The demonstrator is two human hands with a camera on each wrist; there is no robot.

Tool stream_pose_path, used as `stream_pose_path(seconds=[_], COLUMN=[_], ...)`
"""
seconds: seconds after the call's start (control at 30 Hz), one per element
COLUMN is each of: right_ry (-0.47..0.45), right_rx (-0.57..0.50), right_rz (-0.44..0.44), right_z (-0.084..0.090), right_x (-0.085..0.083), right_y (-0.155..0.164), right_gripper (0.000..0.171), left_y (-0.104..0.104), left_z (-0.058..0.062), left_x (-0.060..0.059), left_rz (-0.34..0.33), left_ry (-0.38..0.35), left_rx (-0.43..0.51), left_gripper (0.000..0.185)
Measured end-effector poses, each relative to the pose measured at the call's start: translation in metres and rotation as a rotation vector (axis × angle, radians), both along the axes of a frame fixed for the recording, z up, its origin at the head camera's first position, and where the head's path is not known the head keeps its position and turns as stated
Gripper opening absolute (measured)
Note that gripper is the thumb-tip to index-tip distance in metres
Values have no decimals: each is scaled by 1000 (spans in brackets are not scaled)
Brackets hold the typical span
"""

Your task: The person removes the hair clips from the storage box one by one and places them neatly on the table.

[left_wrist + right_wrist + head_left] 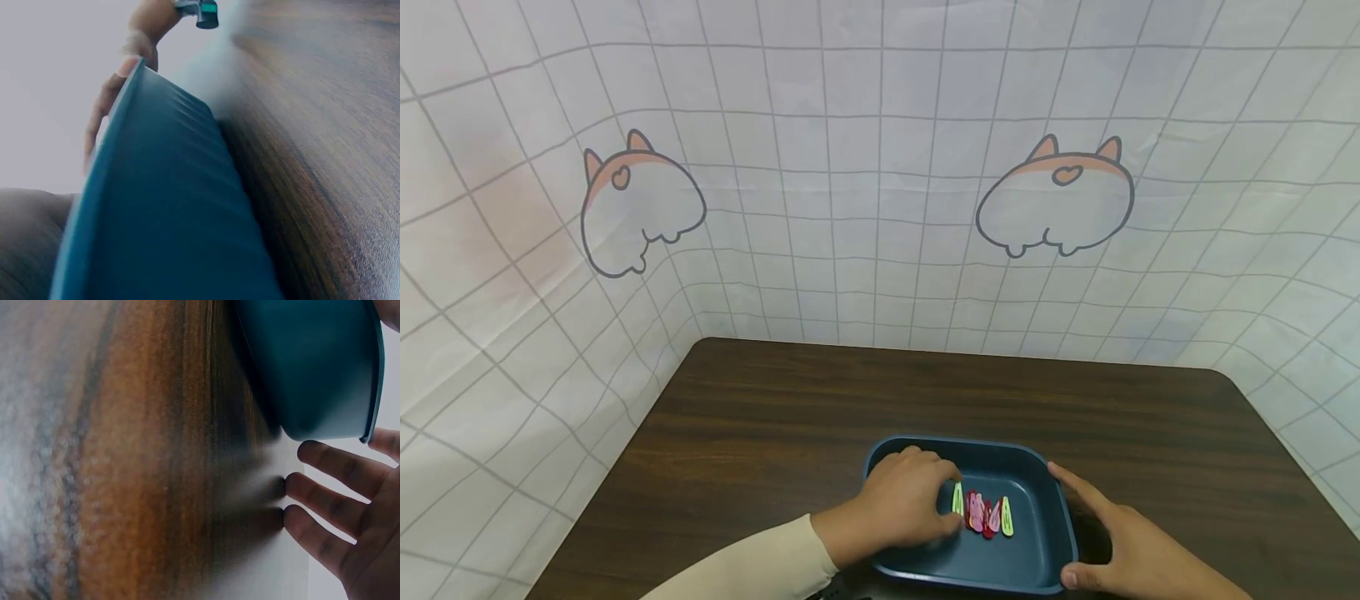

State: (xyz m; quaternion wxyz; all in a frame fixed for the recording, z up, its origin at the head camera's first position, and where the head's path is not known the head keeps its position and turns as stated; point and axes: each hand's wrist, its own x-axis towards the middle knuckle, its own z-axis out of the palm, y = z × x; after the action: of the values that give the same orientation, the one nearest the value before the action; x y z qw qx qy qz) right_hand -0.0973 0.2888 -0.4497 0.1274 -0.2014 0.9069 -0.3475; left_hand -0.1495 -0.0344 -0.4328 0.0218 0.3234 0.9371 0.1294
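A dark blue tray sits on the wooden table near its front edge. Several hair clips lie in a row inside it: a green one at the left, red and pink ones, and another green one. My left hand reaches into the tray, its curled fingers and thumb pinching the leftmost green clip. My right hand lies with straight fingers against the tray's right wall, thumb at the front corner. The right wrist view shows those spread fingers beside the tray.
The dark wooden table stretches away behind and to both sides of the tray. A white grid-patterned cloth with cartoon animals walls in the back and sides. The left wrist view shows the tray's outer wall up close.
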Motion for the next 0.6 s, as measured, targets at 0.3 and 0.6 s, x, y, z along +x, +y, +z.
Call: stream_pose_path(seconds=[0.3, 0.6], right_ry=[67, 40], right_rx=[-3, -23], right_rz=[36, 1], right_z=[-3, -6], right_x=[-1, -1], right_y=[1, 0], right_gripper=[103, 96], left_y=[-11, -24], left_z=[14, 24], left_x=[4, 5], left_rz=[12, 43], left_ry=[18, 10], left_rx=[49, 133], left_gripper=[48, 48])
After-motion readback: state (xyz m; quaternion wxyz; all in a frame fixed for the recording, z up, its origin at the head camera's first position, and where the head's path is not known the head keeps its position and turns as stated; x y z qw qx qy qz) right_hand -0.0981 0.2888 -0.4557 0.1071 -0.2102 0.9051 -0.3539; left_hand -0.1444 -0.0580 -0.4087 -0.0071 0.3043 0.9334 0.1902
